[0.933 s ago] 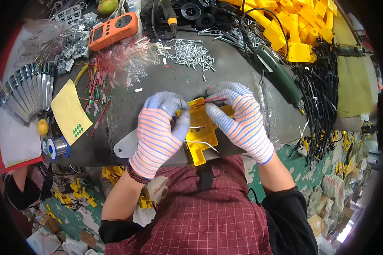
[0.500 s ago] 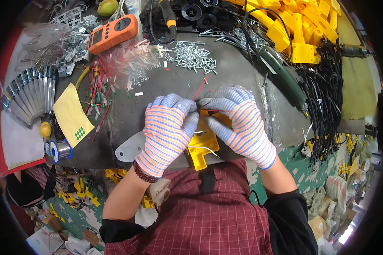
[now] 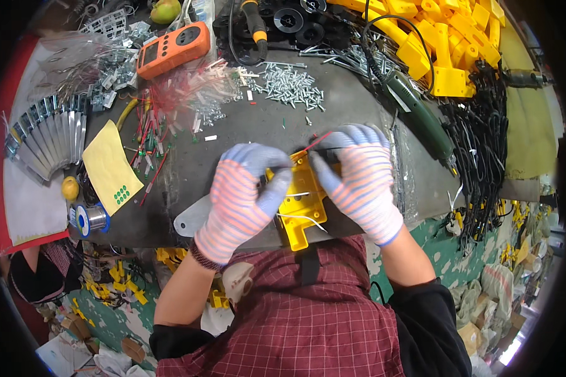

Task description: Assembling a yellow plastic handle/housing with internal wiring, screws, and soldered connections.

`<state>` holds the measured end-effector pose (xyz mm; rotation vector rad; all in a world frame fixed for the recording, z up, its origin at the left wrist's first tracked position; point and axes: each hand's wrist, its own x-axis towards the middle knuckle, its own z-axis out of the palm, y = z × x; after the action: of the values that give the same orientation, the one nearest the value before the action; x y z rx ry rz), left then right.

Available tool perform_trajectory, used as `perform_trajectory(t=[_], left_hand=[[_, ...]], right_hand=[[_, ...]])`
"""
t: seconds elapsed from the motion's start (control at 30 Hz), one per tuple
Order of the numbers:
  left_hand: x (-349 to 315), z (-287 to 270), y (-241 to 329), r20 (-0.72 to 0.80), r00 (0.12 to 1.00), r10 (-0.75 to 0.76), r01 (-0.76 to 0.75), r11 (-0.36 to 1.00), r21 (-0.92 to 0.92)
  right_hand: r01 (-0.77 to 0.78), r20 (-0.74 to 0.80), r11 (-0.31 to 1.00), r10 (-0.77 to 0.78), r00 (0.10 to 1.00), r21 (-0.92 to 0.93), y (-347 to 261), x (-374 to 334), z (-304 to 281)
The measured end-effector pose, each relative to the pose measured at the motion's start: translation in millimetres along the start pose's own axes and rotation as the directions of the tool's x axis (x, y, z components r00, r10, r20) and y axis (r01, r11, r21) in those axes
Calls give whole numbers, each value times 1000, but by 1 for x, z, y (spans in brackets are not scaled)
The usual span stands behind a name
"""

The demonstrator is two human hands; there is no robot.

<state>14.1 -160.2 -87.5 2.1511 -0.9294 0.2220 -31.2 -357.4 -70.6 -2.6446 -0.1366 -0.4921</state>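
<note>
Both my hands wear striped knit gloves, somewhat blurred. Between them an open yellow plastic housing (image 3: pixel 303 210) lies at the bench's near edge, its inside facing up. My left hand (image 3: pixel 242 195) curls at the housing's upper left, thumb and fingers drawn together; what they pinch is hidden. Above the housing a thin red wire (image 3: pixel 318 141) slants up to the right, into the fingers of my right hand (image 3: pixel 361 182), which are closed on it. A short dark wire shows by those fingers too. A white wire (image 3: pixel 305 217) crosses the housing's lower part.
Loose screws (image 3: pixel 292 85) are heaped beyond my hands. An orange meter (image 3: pixel 173 49) and a yellow paper (image 3: pixel 110 166) lie left, near a solder spool (image 3: pixel 92 220). At right are a green power tool (image 3: pixel 415 113), black cables (image 3: pixel 478 151) and piled yellow housings (image 3: pixel 443 47).
My right hand has shifted slightly right and my left hand slightly down. The red wire now leans right toward the right fingers, and more of the housing's inside is uncovered.
</note>
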Motion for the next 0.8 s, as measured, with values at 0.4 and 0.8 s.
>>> perform_trajectory(t=[0.4,0.8], left_hand=[[-22,-21,31,-177,970,-164,149,984,-96],[-14,-9,48,155,988,-4,-65,898,434]], right_hand=[[0,151,719,-145,978,695,-23,-1,7],[-465,460,429,123,879,774,-20,1,-10]])
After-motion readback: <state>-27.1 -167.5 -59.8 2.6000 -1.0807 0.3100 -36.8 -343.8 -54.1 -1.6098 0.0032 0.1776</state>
